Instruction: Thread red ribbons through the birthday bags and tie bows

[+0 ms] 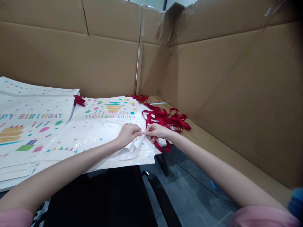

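Mid-frame, your left hand (129, 133) pinches white sheeting (132, 146), probably steadying it, while your right hand (155, 130) grips a dark item (143, 133).

We cannot name the tiny dark thing (143, 133) at the fingertips of the right hand (154, 131), nor tell whether the left hand (129, 134) grips it too. The right hand hides part of the red ribbon (163, 118) from us. At the left edge we lose the rest of the printed sheets (42, 105) and their first letters. The bottom edge cuts our pink sleeves (16, 218) and the black chair (101, 201); a blurred blue thing (296, 201) runs off the right.
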